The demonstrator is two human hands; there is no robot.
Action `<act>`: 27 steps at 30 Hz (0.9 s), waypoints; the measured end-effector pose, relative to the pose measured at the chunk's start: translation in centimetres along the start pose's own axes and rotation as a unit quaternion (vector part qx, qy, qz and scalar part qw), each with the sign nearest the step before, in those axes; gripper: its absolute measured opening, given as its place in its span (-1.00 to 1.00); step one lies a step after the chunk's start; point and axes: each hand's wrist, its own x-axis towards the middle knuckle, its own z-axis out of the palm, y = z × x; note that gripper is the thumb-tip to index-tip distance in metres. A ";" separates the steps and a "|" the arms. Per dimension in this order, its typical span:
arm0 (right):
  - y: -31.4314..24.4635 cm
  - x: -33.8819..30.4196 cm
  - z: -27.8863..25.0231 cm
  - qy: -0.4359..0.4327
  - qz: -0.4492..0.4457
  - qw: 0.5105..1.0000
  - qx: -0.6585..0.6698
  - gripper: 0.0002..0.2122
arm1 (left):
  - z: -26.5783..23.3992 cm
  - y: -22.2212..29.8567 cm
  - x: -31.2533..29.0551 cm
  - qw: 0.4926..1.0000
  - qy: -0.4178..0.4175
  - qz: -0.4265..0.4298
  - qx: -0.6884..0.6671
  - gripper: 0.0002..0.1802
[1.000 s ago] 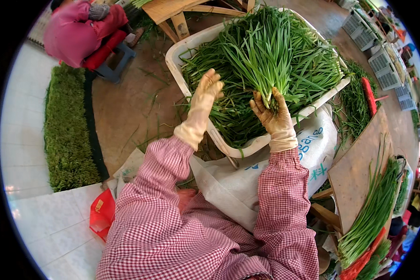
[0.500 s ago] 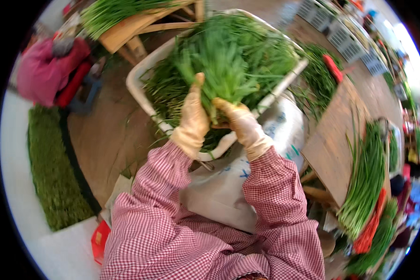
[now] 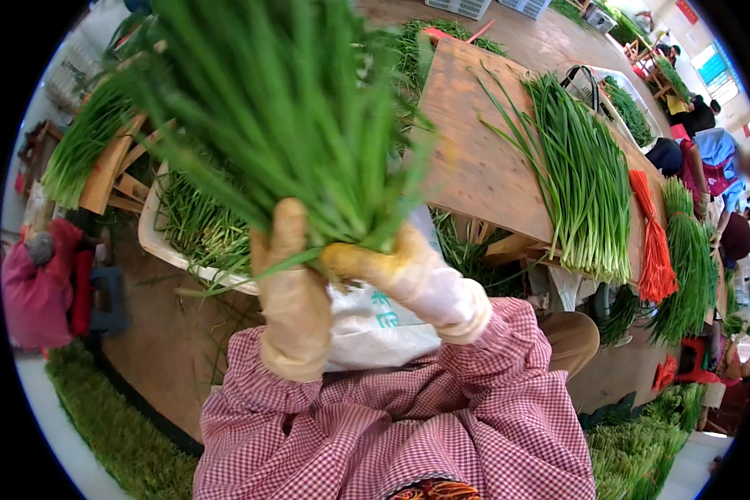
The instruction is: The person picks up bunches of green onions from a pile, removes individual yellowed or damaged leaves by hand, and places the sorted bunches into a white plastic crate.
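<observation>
A thick bunch of garlic chives [image 3: 308, 125] fans upward in front of me, its leaf tips blurred and partly out of view. My left hand [image 3: 292, 287], in a cream rubber glove, grips the bunch low at the stem end with its thumb pointing up. On the other side my right hand [image 3: 408, 279], gloved alike with yellow-stained fingers, closes on the same pale stem ends. A few stray leaves stick out between the hands. Behind the bunch, a white tub [image 3: 160, 229] full of loose chives is partly hidden.
To the right a wooden board [image 3: 475, 158] carries a row of trimmed chives [image 3: 579, 183] and red ties [image 3: 654, 242]. A white sack [image 3: 375, 325] lies at my lap. At left sits a person in pink [image 3: 37, 283], near a bench [image 3: 112, 171] with chives on it.
Both hands have lifted the chives up and toward me, away from the tub. My view has turned right, so the board and its row of chives sit closer to the middle.
</observation>
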 end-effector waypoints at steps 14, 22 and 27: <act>9.2 -4.9 -10.5 0.094 -0.010 0.950 0.297 -0.73 | 3.1 -11.4 -0.8 0.954 -0.130 -0.271 0.007 -0.54; 5.0 -5.8 -10.4 0.110 0.172 0.975 -0.092 -0.46 | 1.8 -12.0 -1.2 0.943 -0.146 -0.297 -0.044 -0.67; -4.1 -10.9 -10.9 -0.025 0.281 0.811 -0.513 -0.44 | 2.9 -11.2 -1.2 0.939 -0.139 -0.307 -0.064 -0.69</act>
